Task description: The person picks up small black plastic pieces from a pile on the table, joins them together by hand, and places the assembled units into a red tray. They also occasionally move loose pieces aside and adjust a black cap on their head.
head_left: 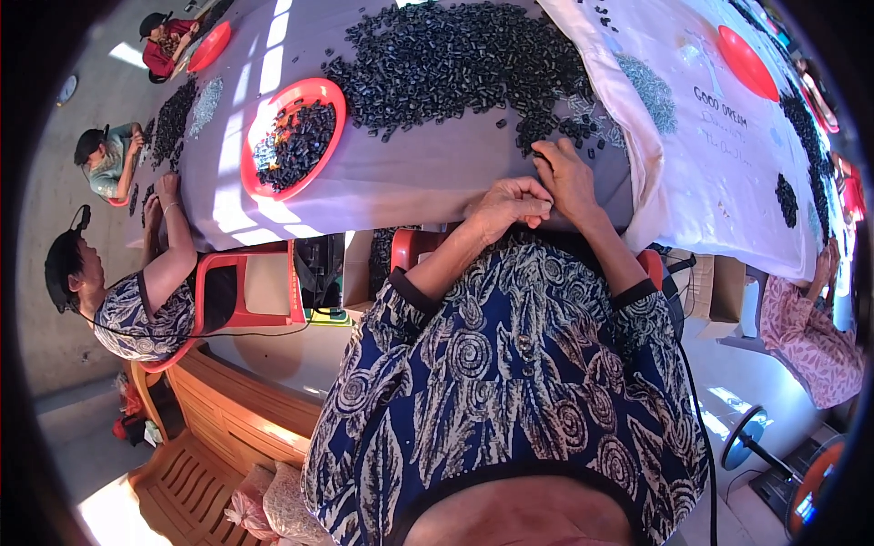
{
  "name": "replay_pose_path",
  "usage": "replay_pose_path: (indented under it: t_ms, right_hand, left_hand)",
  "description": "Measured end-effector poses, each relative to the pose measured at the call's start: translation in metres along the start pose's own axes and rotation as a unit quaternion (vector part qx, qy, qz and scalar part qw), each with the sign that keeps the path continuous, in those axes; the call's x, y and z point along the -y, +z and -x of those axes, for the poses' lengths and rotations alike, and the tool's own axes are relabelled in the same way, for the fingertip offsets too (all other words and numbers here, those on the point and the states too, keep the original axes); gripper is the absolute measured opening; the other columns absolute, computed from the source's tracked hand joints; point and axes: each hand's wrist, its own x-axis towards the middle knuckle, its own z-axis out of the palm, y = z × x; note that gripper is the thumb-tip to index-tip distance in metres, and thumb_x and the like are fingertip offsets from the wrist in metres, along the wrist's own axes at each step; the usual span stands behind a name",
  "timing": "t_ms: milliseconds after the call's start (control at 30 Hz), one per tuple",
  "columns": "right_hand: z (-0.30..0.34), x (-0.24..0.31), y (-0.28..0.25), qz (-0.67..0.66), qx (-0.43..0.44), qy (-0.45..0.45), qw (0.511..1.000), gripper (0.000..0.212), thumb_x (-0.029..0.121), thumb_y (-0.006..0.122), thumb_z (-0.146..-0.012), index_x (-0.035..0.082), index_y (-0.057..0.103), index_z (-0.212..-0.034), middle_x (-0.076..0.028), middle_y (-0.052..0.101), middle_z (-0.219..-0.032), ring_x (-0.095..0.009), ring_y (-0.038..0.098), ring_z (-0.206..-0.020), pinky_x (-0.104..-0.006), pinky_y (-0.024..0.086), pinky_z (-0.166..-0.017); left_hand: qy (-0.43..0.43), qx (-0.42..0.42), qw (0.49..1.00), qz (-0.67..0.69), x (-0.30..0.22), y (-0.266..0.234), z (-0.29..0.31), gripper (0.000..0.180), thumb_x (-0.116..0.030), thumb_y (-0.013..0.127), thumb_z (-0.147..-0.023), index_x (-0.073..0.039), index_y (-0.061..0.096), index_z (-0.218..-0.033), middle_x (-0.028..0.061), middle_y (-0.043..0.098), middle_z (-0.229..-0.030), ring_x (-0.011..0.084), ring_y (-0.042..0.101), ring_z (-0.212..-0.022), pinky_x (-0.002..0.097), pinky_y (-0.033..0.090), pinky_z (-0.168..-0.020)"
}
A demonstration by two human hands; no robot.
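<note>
My left hand point(513, 202) is closed at the table's near edge, fingertips pinched together; whatever sits between them is too small or hidden to make out. Beside it, my right hand point(566, 177) reaches to the near end of a heap of small black plastic pieces point(455, 64). Its thumb and forefinger come together around what looks like one black piece. Small clear pieces point(608, 129) lie scattered just beyond the right hand, mixed with black ones. To the left, a red-orange basin point(339, 136) holds more black pieces.
A grey cloth point(401, 173) covers the table, and a white cloth point(719, 209) lies over its right part. More clear pieces point(648, 91) and another red basin point(748, 62) are there. Co-workers sit at the left and right. Red chairs point(244, 264) and a wooden bench point(228, 400) stand nearby.
</note>
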Motion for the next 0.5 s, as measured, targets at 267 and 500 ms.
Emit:
replay_pose_path:
  t_ms: [267,500]
  right_hand:
    - [-0.007,-0.005,-0.011,0.102,0.007,0.063,0.993,0.02,0.009,0.055,-0.081,0.009,0.055,-0.101,-0.011,0.051,-0.091,-0.034,0.057,-0.079,-0.0432,0.046,-0.066]
    - [-0.005,-0.002,-0.006,0.002,0.005,-0.008,1.0,0.015,0.006,0.054,-0.081,0.007,0.056,-0.096,-0.012,0.052,-0.089,-0.033,0.057,-0.078,-0.0402,0.046,-0.066]
  left_hand:
    - [0.012,-0.009,1.0,-0.007,0.004,0.0,-0.002,0.013,-0.007,0.065,-0.079,0.001,0.06,-0.088,0.0077,0.062,-0.072,0.01,0.055,-0.057,0.0204,0.045,-0.053]
    - [0.024,-0.003,1.0,-0.015,0.004,0.0,-0.003,0.014,-0.008,0.065,-0.079,0.001,0.06,-0.089,0.0078,0.062,-0.072,0.0095,0.056,-0.057,0.0202,0.045,-0.053]
